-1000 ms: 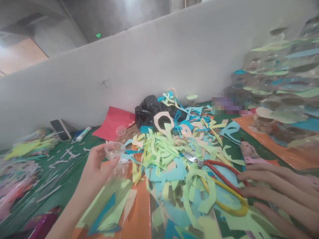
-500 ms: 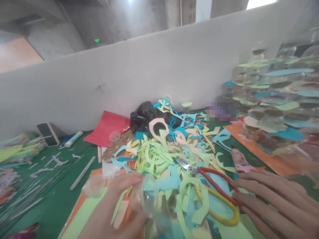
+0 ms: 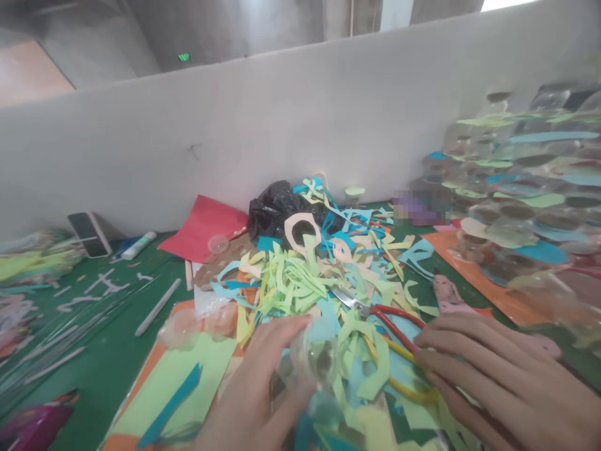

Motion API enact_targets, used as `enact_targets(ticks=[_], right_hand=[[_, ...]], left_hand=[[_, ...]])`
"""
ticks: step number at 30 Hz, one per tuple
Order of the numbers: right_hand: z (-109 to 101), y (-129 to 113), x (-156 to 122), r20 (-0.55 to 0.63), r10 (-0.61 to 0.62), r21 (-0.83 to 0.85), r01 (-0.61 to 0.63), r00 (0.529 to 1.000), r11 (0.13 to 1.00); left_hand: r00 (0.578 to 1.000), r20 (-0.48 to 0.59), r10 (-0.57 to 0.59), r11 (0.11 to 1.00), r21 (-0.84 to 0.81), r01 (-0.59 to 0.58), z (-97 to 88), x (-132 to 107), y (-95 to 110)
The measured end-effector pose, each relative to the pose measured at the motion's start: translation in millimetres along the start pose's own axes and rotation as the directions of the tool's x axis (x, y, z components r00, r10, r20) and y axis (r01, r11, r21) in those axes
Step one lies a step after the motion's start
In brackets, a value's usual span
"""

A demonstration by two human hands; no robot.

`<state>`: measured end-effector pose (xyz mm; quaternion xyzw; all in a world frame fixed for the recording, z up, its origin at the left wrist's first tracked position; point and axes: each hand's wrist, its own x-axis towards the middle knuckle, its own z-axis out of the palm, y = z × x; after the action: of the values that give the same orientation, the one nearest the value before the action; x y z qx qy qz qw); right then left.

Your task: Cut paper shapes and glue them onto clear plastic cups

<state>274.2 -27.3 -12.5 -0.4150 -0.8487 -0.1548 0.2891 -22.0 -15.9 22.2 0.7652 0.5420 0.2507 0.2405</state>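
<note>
The left hand (image 3: pixel 256 391) is closed around a small clear plastic cup (image 3: pixel 317 357), with thumb and fingers on its side, low over the near edge of the paper scrap pile (image 3: pixel 310 282). One second ago this hand held the cup up to the left of the pile, above the green desk (image 3: pixel 107 351); now it has come to the right and down, so the cup sits against the green and blue scraps. The right hand (image 3: pixel 488 376) lies flat and open on the right side of the pile, fingers stretched toward the left, holding nothing. It has slid a little to the left since before, and its fingertips now touch the red and yellow handles of the scissors (image 3: pixel 389 332), which lie partly buried in the pile. Behind the pile, a black plastic bag (image 3: pixel 275 210) rests against the white partition (image 3: pixel 300 125).
</note>
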Motion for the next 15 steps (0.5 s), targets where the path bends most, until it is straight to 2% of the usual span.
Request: enact_targets(ticks=[4,8,11,15], right_hand=[[6,-3,2,0.029,-0.045,0.059,0.044,0.999,0.997],[11,-10,4,0.026,-0.018,0.126,0.014,0.999,0.992],[10,-11,5,0.055,-0.025,0.116,0.018,0.998,0.993],[4,-4,11,0.046,-0.042,0.032,0.041,0.998,0.999]], left_hand=[[0.997,0.012,-0.07,0.995,-0.075,0.071,2.3,1,4],[0.984,-0.104,-0.146,0.983,-0.124,0.133,3.9,-1,-3],[0.977,-0.148,-0.151,0.983,-0.127,0.132,4.9,-5,-14],[0.982,-0.139,-0.125,0.99,-0.088,0.113,10.2,-7,-26]])
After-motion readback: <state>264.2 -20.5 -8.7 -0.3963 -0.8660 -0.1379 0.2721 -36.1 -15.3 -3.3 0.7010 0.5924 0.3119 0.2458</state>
